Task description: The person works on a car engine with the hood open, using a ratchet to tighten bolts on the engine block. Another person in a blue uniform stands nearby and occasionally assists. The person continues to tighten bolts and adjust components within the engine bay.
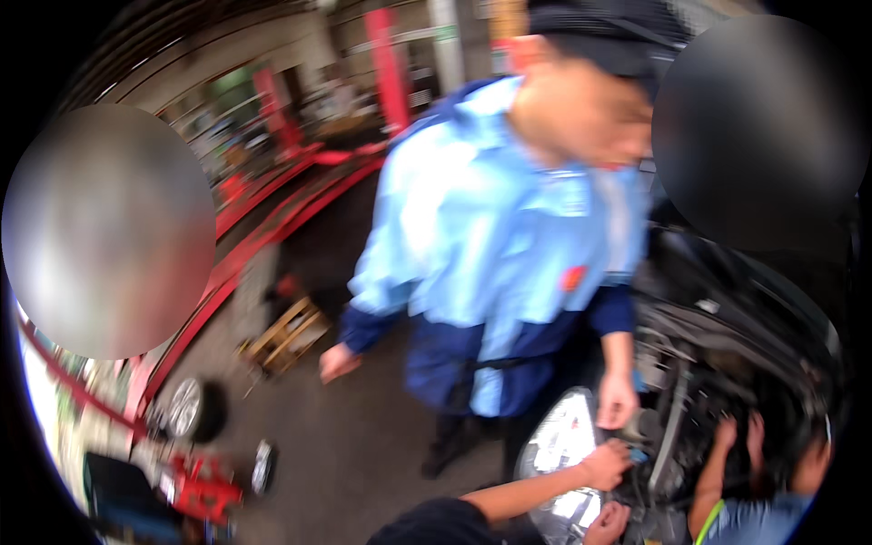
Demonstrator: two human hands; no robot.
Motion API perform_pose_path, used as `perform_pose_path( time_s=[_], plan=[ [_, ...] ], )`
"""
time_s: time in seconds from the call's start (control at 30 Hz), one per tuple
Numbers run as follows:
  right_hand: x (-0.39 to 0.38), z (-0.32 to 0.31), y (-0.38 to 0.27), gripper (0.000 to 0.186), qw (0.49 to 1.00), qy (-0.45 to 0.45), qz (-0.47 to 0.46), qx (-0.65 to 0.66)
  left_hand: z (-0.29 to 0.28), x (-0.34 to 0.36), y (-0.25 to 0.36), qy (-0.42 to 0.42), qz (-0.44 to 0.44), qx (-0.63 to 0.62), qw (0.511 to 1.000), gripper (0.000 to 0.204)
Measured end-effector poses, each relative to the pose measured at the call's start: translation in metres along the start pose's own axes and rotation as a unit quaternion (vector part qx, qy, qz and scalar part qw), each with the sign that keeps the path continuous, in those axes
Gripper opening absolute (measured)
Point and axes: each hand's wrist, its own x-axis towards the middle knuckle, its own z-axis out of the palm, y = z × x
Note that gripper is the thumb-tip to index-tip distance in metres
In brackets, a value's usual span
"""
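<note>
My left hand (606, 464) reaches in from a black sleeve, over the edge of a car's engine bay. Its fingers are closed at a small blue part (639, 454) just behind the headlight (568, 436), and motion smears the detail. Close below, at the lower edge, my right hand (608, 524) has its fingers curled in; what they hold, if anything, is hidden. The clear headlight lies beside and under my left forearm. Dark hoses, a metal bar (674, 400) and other engine parts fill the bay to the right.
A co-worker in a blue jacket (490, 218) stands across, one hand (617, 400) hanging above the headlight. Another person's hands (724, 432) reach into the bay at right. A red lift (263, 204), wheel (186, 406), wooden crate (289, 334) and red jack (204, 486) stand at left.
</note>
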Motion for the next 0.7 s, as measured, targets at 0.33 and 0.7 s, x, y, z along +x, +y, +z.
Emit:
perform_pose_path(
  time_s=[0.33, 0.7],
  plan=[
    [0.009, -0.026, -0.02, 0.009, 0.968, 0.143, 0.038, 0.202, -0.038, 0.012, 0.02, -0.041, 0.07, -0.037, 0.996, 0.017],
    [0.008, -0.026, -0.036, 0.005, 0.974, 0.145, 0.073, 0.16, -0.038, 0.006, 0.017, -0.041, 0.055, -0.044, 0.997, 0.015]
  ],
)
